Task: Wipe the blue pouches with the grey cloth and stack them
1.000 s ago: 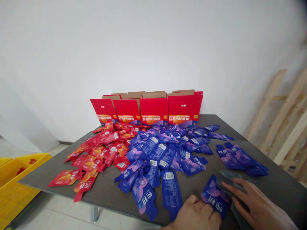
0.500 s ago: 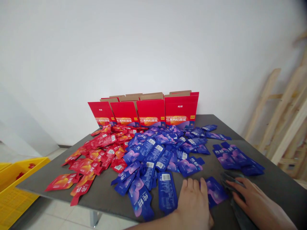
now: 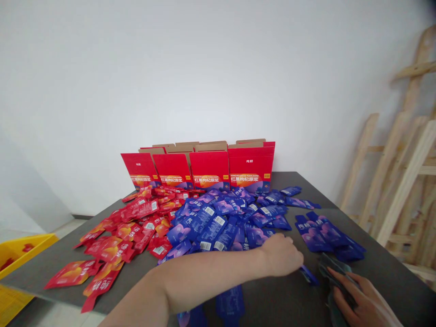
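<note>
While a blue pouch (image 3: 309, 275) is pinched by the left hand (image 3: 282, 256), the grey cloth (image 3: 332, 265) gripped by the right hand (image 3: 363, 295) is best held clear.

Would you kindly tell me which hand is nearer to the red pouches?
Left. The left hand is to the right of the red pouches, past most blue pouches; the right hand, at the cloth, is farther right.
</note>
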Motion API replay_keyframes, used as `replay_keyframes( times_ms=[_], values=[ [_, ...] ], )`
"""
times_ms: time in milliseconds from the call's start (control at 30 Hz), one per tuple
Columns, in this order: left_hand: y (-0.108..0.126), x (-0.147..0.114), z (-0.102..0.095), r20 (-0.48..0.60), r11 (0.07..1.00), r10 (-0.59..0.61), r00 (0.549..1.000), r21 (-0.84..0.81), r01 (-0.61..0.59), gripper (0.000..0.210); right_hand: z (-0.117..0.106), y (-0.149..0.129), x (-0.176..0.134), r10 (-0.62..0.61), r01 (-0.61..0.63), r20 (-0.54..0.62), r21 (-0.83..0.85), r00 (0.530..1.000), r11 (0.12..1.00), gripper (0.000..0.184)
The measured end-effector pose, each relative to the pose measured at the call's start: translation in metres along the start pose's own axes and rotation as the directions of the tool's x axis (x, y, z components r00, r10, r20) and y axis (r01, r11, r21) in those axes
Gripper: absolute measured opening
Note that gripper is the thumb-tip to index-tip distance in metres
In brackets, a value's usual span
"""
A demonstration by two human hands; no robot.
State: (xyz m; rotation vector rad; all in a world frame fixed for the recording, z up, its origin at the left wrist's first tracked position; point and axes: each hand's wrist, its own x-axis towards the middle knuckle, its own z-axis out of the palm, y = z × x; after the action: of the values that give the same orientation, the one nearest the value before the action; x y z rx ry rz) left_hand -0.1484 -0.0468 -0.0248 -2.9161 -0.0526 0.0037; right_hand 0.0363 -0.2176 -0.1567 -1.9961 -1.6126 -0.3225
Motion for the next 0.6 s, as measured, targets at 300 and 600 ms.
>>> replay_keyframes(
  times_ms=[300, 600],
  values=[
    [-0.069, 0.088, 0.004, -0.044, 0.988, 0.154, 0.987, -0.019, -0.155, 0.044, -0.007, -0.030, 0.004, 0.160, -0.161, -0.054, -0.025, 0.986, 0.987, 0.045],
    [-0.062, 0.108, 0.034, 0.124, 0.996, 0.092, 0.988, 0.005, -0.093, 0.081, -0.007, -0.027, 0.004, 0.143, -0.147, -0.062, -0.066, 0.988, 0.987, 0.048]
  ],
)
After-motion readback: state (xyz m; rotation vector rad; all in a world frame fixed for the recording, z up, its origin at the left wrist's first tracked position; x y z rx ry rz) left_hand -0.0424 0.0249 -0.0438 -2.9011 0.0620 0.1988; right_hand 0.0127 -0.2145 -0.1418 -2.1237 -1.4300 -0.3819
